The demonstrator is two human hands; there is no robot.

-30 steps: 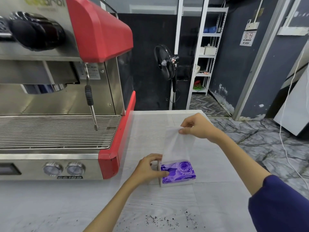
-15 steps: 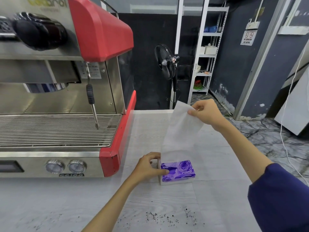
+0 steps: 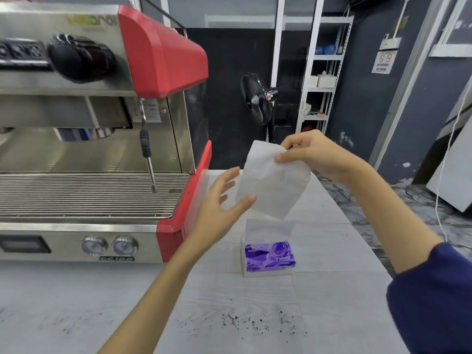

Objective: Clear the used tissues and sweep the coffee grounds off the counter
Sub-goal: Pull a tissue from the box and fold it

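I see my right hand (image 3: 314, 154) pinching a thin white tissue sheet (image 3: 272, 178) by its top edge; my left hand (image 3: 219, 208), fingers spread, has its thumb touching the sheet's lower left edge.

Tissue (image 3: 273, 180): white sheet I see hanging in the air above the pack.
Tissue pack (image 3: 269, 256): purple, flat on the counter.
Coffee grounds (image 3: 255, 321): dark specks scattered on the counter (image 3: 332, 290) near me.
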